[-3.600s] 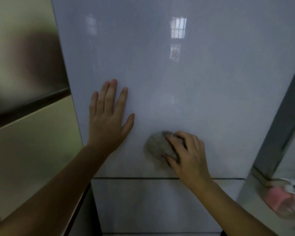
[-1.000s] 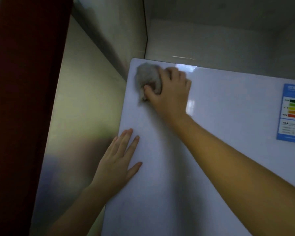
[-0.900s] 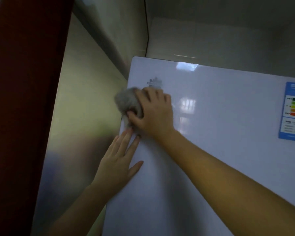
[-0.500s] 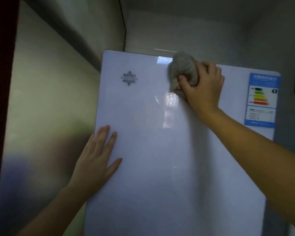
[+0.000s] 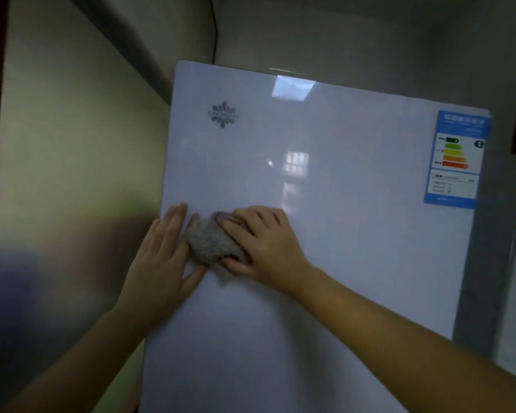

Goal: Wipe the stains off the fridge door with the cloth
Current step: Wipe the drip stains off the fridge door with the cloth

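Down and left since half a second ago: right hand [image 5: 262, 245] has dragged the crumpled grey cloth [image 5: 212, 244] from the top edge of the glossy white fridge door [image 5: 355, 234] to mid-height near the door's left edge. Left hand [image 5: 161, 260] stays flat on that edge, about where it was.

Head view: right hand's fingers curled over the cloth, thumb under its lower side, gripping it and pressing it against the door. Cloth sits well below the grey snowflake-shaped brand logo [image 5: 223, 114], slightly right of it. Cloth's left side touches and partly overlaps the left hand's index finger and thumb. Left hand holds nothing, fingers extended and together, palm on the door, fingertips pointing up towards the logo.

Blue-bordered energy rating sticker [image 5: 456, 159] with coloured bars sits far right of the logo, at the door's upper right corner, well apart from both hands. Window reflection on the door between logo and sticker. Stains too faint to make out. Shiny beige wall panel [image 5: 72, 174] left of the logo, beside the door.
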The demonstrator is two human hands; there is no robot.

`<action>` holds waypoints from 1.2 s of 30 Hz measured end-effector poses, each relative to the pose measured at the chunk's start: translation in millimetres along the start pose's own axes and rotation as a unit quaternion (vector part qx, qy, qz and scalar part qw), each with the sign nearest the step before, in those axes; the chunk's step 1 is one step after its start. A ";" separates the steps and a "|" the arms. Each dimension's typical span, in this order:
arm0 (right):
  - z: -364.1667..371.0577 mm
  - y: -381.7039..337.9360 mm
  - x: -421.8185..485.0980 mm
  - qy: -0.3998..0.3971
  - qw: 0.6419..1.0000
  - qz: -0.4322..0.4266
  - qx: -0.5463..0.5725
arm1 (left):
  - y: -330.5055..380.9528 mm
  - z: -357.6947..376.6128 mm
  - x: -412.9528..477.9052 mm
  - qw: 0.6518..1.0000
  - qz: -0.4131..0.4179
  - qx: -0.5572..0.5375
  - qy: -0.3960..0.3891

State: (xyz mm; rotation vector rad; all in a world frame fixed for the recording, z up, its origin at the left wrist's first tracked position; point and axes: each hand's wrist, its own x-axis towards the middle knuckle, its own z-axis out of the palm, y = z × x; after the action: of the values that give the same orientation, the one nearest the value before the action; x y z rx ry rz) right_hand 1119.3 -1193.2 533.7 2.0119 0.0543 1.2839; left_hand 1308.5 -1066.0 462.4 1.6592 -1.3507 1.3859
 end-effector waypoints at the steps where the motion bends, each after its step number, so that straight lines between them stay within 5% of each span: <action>1: -8.9 14.3 5.2 -0.002 1.000 0.005 -0.014 | -0.3 0.5 -0.3 1.000 0.000 0.004 0.002; 8: -91.3 174.1 21.4 0.087 0.958 0.269 -0.052 | 2.0 7.3 0.4 1.000 -0.005 0.006 0.012; 13: -81.8 169.3 -2.2 0.127 0.931 0.341 -0.031 | 4.9 8.0 -0.2 1.000 -0.021 0.010 -0.003; 16: -62.4 124.8 -24.0 0.095 0.955 0.280 -0.030 | 3.8 9.4 0.2 1.000 -0.019 0.013 -0.005; 19: -33.9 59.5 -70.2 0.011 0.995 0.103 -0.014 | 2.3 11.6 1.0 1.000 -0.016 0.014 -0.004; 22: -16.5 4.2 -129.5 -0.106 0.992 -0.071 0.022 | 0.9 13.6 0.3 1.000 -0.019 0.012 -0.001; 24: -20.0 -4.7 -151.4 -0.132 0.986 -0.090 0.039 | 0.5 15.0 -0.7 1.000 -0.019 0.010 0.003; 30: -64.2 79.2 -116.0 -0.042 0.995 0.076 -0.043 | -1.8 18.8 -2.4 1.000 -0.025 -0.005 0.002; 33: -82.5 123.3 -80.7 0.052 0.965 0.257 -0.013 | -2.0 20.2 -2.5 1.000 -0.017 -0.003 0.018; 36: -79.1 132.2 -76.2 0.095 0.948 0.303 -0.005 | -3.0 21.7 -3.7 1.000 -0.014 -0.002 0.020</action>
State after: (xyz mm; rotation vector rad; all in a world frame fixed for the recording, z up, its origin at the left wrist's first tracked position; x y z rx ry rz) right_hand 973.8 -1276.0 572.4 1.9584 -0.5167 1.8456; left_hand 1319.2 -1083.2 453.1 1.6337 -1.3016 1.3913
